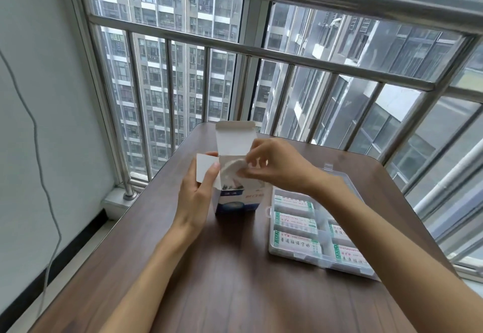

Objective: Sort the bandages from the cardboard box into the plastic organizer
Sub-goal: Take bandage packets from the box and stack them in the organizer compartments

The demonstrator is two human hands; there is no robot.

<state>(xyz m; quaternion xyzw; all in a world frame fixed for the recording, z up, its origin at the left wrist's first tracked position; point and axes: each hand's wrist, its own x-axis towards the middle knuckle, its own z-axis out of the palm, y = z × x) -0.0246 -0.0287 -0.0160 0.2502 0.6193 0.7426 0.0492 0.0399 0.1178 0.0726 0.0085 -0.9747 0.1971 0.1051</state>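
We steady the cardboard box (236,197) with left hand (198,197), right hand (274,165) pinching a bandage (232,167) out; next, lift it to the plastic organizer (324,228).

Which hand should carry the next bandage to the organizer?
Right. The right hand already pinches a white bandage at the cardboard box opening, and the plastic organizer lies on its side. The left hand steadies the box.

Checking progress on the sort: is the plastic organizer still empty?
No, the plastic organizer already holds several green-edged bandage packs in its compartments.
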